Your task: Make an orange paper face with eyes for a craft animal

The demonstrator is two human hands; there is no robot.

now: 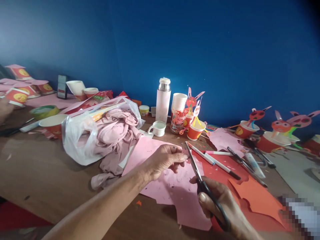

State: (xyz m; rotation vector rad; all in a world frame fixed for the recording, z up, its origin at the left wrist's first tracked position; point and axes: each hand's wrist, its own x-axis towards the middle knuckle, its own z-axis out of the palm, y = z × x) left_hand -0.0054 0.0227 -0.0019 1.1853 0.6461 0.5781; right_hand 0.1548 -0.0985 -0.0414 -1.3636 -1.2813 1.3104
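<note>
My left hand (165, 161) pinches the edge of a sheet of pink paper (160, 180) lying on the wooden table (45, 170). My right hand (215, 203) grips black-handled scissors (202, 186), their metal blades (192, 161) pointing up and left. The blade tips are right beside my left fingertips, at the paper's edge. Red paper (220, 166) lies under and to the right of the pink sheet, and a cut piece of orange paper (257, 200) lies near my right hand. Several felt-tip pens (215, 161) lie just beyond the scissors.
A white plastic bag (77, 140) with pink cloth (115, 140) stands left of the paper. Behind are a white steel-topped flask (163, 100), a white mug (157, 128) and stacked paper cups (179, 101). Paper-cup animal crafts (272, 133) line the right. Another person's hand (5, 110) shows at far left.
</note>
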